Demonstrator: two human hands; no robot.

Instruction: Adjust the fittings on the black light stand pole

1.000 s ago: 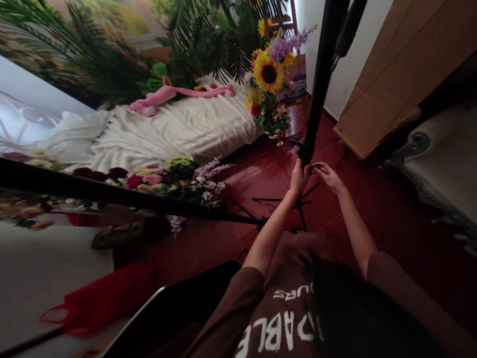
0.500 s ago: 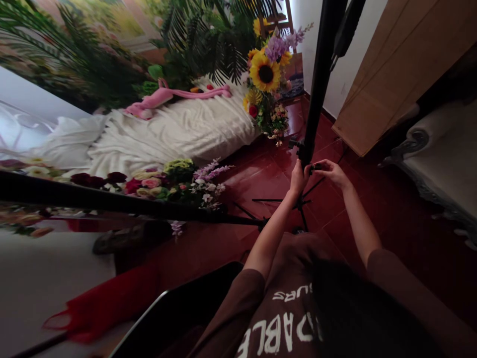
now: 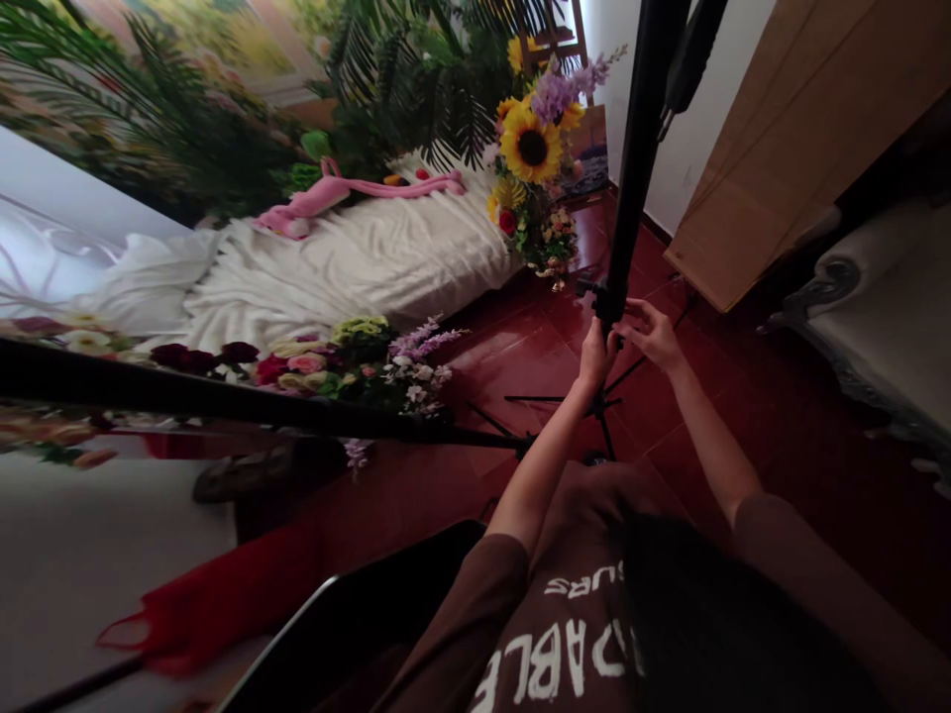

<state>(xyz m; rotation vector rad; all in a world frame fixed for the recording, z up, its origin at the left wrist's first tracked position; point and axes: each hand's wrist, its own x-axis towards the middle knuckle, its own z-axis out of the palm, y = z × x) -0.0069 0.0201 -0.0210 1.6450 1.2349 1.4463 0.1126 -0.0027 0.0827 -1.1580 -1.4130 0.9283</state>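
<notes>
A black light stand (image 3: 631,188) rises beside my hands, its thin legs spread on the floor. My left hand (image 3: 595,356) is wrapped round the lower part of its pole, just below a clamp knob (image 3: 585,286). On the other side of the pole is my right hand (image 3: 657,339), fingers bent and apart, the tips close to the pole at the height of my left hand. Whether those tips touch the stand I cannot tell. The small fitting between the two hands is mostly hidden and dark.
Another black pole (image 3: 319,411) slants in from the left. Beyond it are a flower arrangement (image 3: 312,361) and a bed with a white blanket (image 3: 357,262). Sunflowers (image 3: 531,147) stand at its end. On the right are a brown board (image 3: 750,198) and a pale sofa (image 3: 892,307).
My right hand has moved slightly up and left towards the pole, and its fingers have come apart from their pinch at the small fitting. My left hand stays on the pole.
</notes>
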